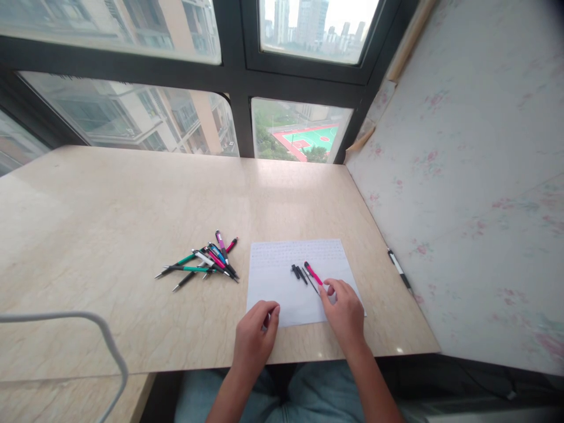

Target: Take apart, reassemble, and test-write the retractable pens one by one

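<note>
A sheet of paper [286, 305] with lines of faint writing lies on the tabletop. On it rest a pink pen barrel [313, 272], a thin dark refill [312, 283] and several short black pen parts [297, 272]. The fingertips of my right hand [344, 308] are closed at the near end of the pink barrel, close to the refill's end. My left hand [256, 332] rests at the paper's lower left edge, its fingers curled in and thumb against the forefinger; nothing shows between them.
A loose pile of pens [207, 261] in several colours lies left of the paper. One white and black pen [399, 271] lies along the wallpapered wall [462, 205] at right. A grey cable [108, 338] arcs over the table's front left. Windows stand behind the tabletop [132, 205].
</note>
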A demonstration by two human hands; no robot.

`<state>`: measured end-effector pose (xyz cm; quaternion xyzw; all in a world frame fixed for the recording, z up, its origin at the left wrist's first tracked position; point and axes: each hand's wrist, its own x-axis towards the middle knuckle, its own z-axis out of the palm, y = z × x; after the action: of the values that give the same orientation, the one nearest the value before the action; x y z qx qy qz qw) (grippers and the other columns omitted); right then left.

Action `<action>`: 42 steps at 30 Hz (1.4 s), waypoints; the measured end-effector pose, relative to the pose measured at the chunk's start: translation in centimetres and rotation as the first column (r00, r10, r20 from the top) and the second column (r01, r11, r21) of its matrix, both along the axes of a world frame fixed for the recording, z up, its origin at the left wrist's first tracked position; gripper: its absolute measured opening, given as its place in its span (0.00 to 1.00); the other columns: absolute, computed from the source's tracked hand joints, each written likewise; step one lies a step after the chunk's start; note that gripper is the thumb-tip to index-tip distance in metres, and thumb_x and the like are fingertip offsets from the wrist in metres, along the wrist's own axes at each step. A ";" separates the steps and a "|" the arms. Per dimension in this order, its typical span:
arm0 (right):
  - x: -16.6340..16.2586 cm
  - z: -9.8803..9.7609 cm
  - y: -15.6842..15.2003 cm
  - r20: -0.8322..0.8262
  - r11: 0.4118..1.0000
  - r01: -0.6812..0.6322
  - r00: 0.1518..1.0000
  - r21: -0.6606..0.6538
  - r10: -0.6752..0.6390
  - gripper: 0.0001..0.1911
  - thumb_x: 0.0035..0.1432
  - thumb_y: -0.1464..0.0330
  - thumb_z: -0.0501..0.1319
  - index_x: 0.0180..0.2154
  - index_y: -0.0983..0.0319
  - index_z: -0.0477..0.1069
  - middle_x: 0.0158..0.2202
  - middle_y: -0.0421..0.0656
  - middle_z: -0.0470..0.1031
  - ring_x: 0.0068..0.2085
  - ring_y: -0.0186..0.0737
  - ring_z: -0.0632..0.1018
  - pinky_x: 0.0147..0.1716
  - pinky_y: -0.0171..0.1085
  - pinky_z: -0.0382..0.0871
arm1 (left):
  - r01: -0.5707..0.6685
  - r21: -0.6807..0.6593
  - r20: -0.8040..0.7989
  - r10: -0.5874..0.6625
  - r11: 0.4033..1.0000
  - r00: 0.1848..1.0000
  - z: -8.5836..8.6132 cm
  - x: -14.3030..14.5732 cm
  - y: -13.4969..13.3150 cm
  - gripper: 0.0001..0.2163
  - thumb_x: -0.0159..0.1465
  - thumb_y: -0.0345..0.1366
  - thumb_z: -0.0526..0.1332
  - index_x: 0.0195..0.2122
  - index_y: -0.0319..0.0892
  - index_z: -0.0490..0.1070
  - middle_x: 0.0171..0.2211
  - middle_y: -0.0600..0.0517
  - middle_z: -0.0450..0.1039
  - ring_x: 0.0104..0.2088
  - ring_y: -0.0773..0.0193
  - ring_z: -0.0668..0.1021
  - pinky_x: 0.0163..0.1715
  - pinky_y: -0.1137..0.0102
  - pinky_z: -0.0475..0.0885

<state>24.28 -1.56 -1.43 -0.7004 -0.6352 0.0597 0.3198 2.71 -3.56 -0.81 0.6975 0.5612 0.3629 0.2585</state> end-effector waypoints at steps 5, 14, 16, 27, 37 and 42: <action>-0.4 0.0 -2.0 -0.192 0.998 -0.016 0.981 0.067 0.029 0.18 0.65 0.63 0.54 0.24 0.61 0.66 0.21 0.37 0.63 0.23 0.33 0.65 0.26 0.33 0.57 | 0.063 0.010 0.040 -0.063 0.998 0.997 0.2 -0.1 -0.3 0.05 0.66 0.33 0.56 0.35 0.43 0.71 0.28 0.53 0.72 0.27 0.66 0.73 0.29 0.73 0.66; -0.1 -0.9 -2.3 -0.376 0.997 0.070 0.925 0.008 -0.062 0.20 0.64 0.60 0.54 0.22 0.61 0.62 0.19 0.36 0.61 0.23 0.33 0.64 0.24 0.32 0.56 | 0.027 0.026 0.072 -0.028 0.999 0.997 0.1 -0.2 -0.5 0.07 0.66 0.34 0.56 0.33 0.42 0.71 0.26 0.53 0.72 0.26 0.66 0.73 0.28 0.73 0.67; -0.2 -0.9 -2.3 -0.342 0.998 0.046 0.939 0.033 -0.032 0.20 0.64 0.61 0.55 0.20 0.61 0.60 0.19 0.35 0.59 0.22 0.33 0.63 0.24 0.32 0.55 | -0.008 0.038 0.077 0.005 0.999 0.997 0.1 -0.2 -0.6 0.07 0.66 0.34 0.56 0.33 0.42 0.72 0.26 0.53 0.72 0.25 0.66 0.73 0.28 0.73 0.67; -0.3 -0.7 -2.5 -0.328 0.998 0.024 0.945 0.062 -0.002 0.19 0.64 0.62 0.54 0.21 0.62 0.65 0.19 0.37 0.64 0.23 0.33 0.65 0.24 0.32 0.56 | -0.106 0.051 0.090 0.101 0.993 0.991 0.6 -0.3 -0.9 0.08 0.65 0.37 0.57 0.31 0.42 0.73 0.24 0.53 0.74 0.24 0.64 0.75 0.26 0.72 0.69; -0.2 -0.7 -2.4 -0.301 0.999 -0.001 0.953 0.034 0.011 0.20 0.64 0.62 0.54 0.22 0.62 0.67 0.20 0.38 0.67 0.23 0.34 0.67 0.24 0.32 0.58 | -0.153 -0.020 0.138 0.154 0.988 0.978 1.1 -0.1 -0.6 0.09 0.65 0.38 0.57 0.31 0.43 0.74 0.23 0.53 0.74 0.24 0.63 0.75 0.26 0.71 0.69; -0.1 -0.4 -2.0 -0.305 0.999 0.017 0.952 0.049 -0.001 0.16 0.65 0.62 0.53 0.30 0.63 0.72 0.25 0.41 0.71 0.25 0.36 0.70 0.27 0.33 0.63 | -0.185 -0.055 0.192 0.192 0.981 0.963 1.0 -0.4 -0.5 0.09 0.64 0.39 0.58 0.31 0.42 0.74 0.24 0.53 0.75 0.24 0.64 0.76 0.26 0.71 0.69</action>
<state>24.22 -3.55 -1.85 -0.6774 -0.5764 0.1493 0.4321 2.30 -4.09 0.23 0.5970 0.6032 0.4425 0.2895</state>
